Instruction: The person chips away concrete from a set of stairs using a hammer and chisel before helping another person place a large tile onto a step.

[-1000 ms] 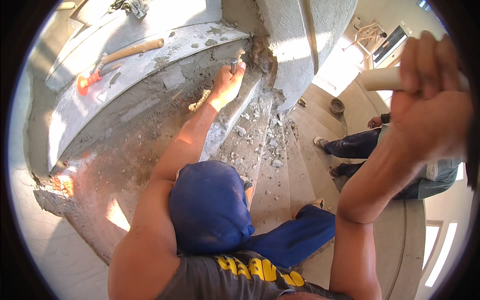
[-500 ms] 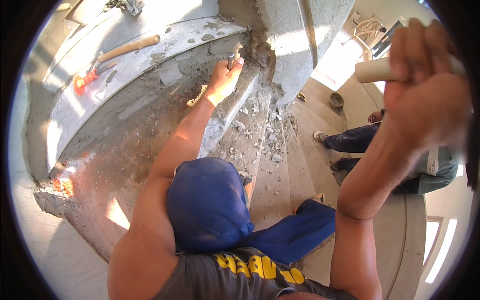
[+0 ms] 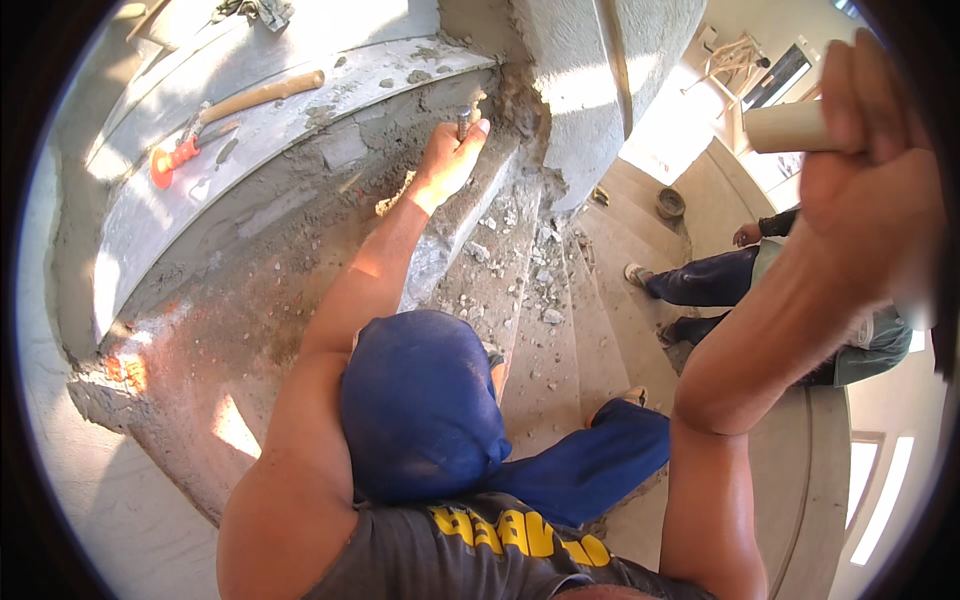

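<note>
My left hand [image 3: 449, 160] grips a short metal chisel [image 3: 465, 122] upright at the rough, chipped corner where the plastered step riser meets the grey column [image 3: 585, 95]. My right hand [image 3: 865, 170] is raised at the right, closed round a pale, thick handle [image 3: 778, 127]; whatever is on its other end is hidden. On the curved white step [image 3: 380, 82] above my left hand lie a wooden-handled tool [image 3: 270, 93] and a tool with an orange hand guard [image 3: 172, 160]. Broken rubble [image 3: 550, 315] is scattered over the stair treads below the column.
A co-worker's dark-trousered legs [image 3: 700, 282] and hand [image 3: 745, 236] are on the winding stairs at right. A bucket [image 3: 670, 203] sits lower down. A grey cloth [image 3: 260, 12] lies on the upper step. A wooden stand [image 3: 733, 65] is in the far room.
My right hand with the handle has risen and shifted slightly right. My left hand moved up a little early on, then stayed nearly still with the chisel.
</note>
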Motion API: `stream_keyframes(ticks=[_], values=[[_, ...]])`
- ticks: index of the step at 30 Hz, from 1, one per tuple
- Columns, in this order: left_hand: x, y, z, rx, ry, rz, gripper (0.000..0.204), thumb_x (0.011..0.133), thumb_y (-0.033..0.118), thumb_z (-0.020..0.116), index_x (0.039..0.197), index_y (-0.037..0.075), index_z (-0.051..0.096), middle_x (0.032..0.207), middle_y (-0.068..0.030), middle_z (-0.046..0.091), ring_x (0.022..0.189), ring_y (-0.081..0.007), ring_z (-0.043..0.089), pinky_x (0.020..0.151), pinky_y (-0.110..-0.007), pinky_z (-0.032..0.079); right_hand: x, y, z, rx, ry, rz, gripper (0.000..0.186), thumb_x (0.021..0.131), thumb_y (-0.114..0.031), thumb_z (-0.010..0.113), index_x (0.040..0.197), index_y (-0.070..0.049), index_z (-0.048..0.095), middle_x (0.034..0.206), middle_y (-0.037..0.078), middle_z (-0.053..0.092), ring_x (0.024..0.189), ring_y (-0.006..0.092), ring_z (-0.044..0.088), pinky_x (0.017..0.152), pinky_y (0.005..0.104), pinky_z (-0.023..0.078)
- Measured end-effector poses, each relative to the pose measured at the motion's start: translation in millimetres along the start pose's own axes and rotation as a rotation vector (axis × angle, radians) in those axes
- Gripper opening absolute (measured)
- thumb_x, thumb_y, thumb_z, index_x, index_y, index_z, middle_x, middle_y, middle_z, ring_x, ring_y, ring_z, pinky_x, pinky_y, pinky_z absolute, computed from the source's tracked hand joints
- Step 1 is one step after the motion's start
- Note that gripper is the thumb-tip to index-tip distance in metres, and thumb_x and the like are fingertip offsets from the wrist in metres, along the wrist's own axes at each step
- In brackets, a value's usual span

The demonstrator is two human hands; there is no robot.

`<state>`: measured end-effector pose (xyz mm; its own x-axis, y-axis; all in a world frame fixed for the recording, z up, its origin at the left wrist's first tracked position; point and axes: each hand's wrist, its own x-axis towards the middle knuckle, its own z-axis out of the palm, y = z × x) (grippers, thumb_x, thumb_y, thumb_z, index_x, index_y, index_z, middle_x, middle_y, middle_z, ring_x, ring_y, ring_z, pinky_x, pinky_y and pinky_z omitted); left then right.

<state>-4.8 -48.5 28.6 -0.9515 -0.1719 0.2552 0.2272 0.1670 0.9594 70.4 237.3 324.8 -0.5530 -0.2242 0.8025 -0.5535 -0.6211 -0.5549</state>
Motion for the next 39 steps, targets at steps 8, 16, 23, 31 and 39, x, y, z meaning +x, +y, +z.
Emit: stream_keyframes(ticks=[8, 16, 23, 31, 39], values=[[-11, -8, -3, -0.03, 0.02, 0.043, 0.051, 0.105, 0.031, 0.058, 0.062, 0.013, 0.039, 0.059, 0.0093, 0.033, 0.058, -0.0065, 0.029, 0.051, -0.033, 0.025, -74, 74, 9, -1.136, -0.301, 0.73, 0.045, 0.108, -0.034, 0.051, 0.086, 0.004, 0.063, 0.065, 0.018, 0.062, 0.06, 0.0295, 0.065, 0.06, 0.0456, 0.052], [5, 13, 15, 0.03, 0.187, 0.15, 0.054, 0.103, 0.035, 0.059, 0.059, 0.008, 0.043, 0.053, 0.0065, 0.038, 0.051, -0.0073, 0.032, 0.048, -0.035, 0.026, -138, 31, -7, -0.447, 0.49, 0.488, 0.045, 0.112, -0.039, 0.041, 0.078, -0.01, 0.042, 0.054, -0.005, 0.036, 0.04, 0.0019, 0.031, 0.033, 0.0226, 0.024], [41, 26, 90, 0.518, -0.137, -0.151, 0.053, 0.105, 0.041, 0.054, 0.062, 0.009, 0.058, 0.051, 0.0036, 0.044, 0.047, -0.0132, 0.042, 0.047, -0.037, 0.039, -300, 77, -67, -0.45, 0.739, 0.919, 0.044, 0.11, -0.044, 0.043, 0.079, -0.014, 0.04, 0.055, -0.006, 0.034, 0.039, 0.0032, 0.031, 0.032, 0.0228, 0.025], [-97, -39, 123, 0.843, -0.718, 0.487, 0.056, 0.107, 0.031, 0.052, 0.056, 0.008, 0.053, 0.047, -0.0016, 0.051, 0.041, -0.0163, 0.05, 0.041, -0.035, 0.042, -388, 109, -113, -0.382, 0.957, 1.216, 0.044, 0.109, -0.047, 0.044, 0.079, -0.015, 0.038, 0.055, -0.006, 0.034, 0.039, 0.0051, 0.03, 0.034, 0.0255, 0.025], [-115, 15, 135, 0.191, -0.63, 0.337, 0.049, 0.106, 0.028, 0.056, 0.065, 0.002, 0.056, 0.052, -0.0039, 0.049, 0.047, -0.0129, 0.042, 0.046, -0.035, 0.036, -385, 114, -125, -0.248, 0.984, 1.276, 0.044, 0.109, -0.045, 0.044, 0.078, -0.014, 0.04, 0.056, -0.006, 0.036, 0.04, 0.0054, 0.03, 0.035, 0.0262, 0.025]])
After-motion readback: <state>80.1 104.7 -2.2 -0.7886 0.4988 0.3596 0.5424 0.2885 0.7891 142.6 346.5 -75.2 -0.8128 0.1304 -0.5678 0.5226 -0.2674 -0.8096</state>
